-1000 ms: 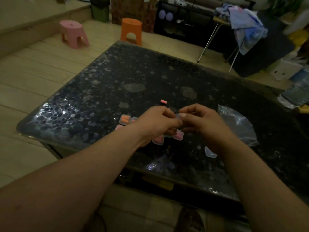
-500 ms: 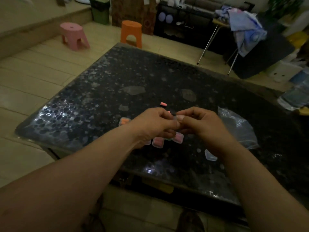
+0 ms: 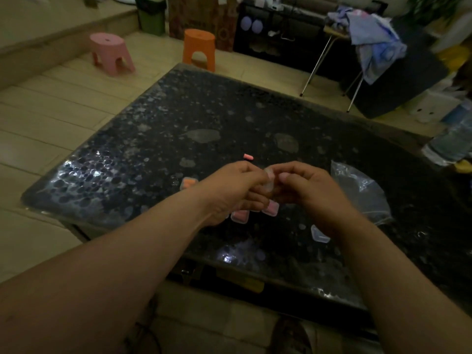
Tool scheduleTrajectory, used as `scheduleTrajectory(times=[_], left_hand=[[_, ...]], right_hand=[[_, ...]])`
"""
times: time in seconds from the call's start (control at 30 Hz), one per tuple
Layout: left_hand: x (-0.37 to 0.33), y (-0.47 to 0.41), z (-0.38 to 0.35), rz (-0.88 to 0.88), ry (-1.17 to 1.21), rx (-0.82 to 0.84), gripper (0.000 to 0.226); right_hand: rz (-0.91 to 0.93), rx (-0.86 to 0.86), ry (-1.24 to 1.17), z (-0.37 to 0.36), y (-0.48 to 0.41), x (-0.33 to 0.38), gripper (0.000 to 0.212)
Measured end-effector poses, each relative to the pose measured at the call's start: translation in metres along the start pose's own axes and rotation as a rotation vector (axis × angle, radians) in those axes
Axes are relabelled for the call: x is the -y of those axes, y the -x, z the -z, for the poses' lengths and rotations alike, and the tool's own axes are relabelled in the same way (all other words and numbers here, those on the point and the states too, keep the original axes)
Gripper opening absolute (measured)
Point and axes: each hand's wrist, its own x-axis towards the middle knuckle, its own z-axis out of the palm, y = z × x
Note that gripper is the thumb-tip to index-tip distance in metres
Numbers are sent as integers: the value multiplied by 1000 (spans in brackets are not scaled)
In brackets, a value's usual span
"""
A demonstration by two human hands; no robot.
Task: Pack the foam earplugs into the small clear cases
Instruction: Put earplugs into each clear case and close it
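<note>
Both hands meet above the dark table [image 3: 209, 118]. My left hand [image 3: 235, 187] and my right hand [image 3: 306, 190] pinch one small clear case [image 3: 269, 178] between their fingertips. What lies inside that case is hidden. One loose pink earplug [image 3: 248, 156] lies on the table just beyond my left hand. Filled cases lie under and beside the hands: an orange-filled case [image 3: 188, 183] at the left, and two pink-filled cases [image 3: 240, 215] [image 3: 271, 208] below the fingers. An empty clear case [image 3: 319, 235] lies near my right wrist.
A crumpled clear plastic bag [image 3: 362, 190] lies on the table right of my right hand. A pink stool [image 3: 111, 53] and an orange stool [image 3: 199, 49] stand on the floor beyond the table. A chair with clothes [image 3: 373, 44] stands at the back right.
Both hands stayed together over the table's near middle. The clear case between the fingertips now stands more in sight than before.
</note>
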Motion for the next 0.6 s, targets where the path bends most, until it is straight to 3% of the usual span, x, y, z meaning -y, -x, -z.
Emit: scheduleTrajectory(times=[0.1, 0.3, 0.6], left_hand=[[-5, 4, -1, 79, 82, 29, 27], [-4, 6, 2, 112, 25, 25, 55], [-4, 7, 2, 52, 169, 91, 38]], right_hand=[[117, 94, 49, 4, 4, 1, 43], [176, 74, 94, 3, 4, 2, 35], [228, -4, 189, 2, 4, 1, 33]])
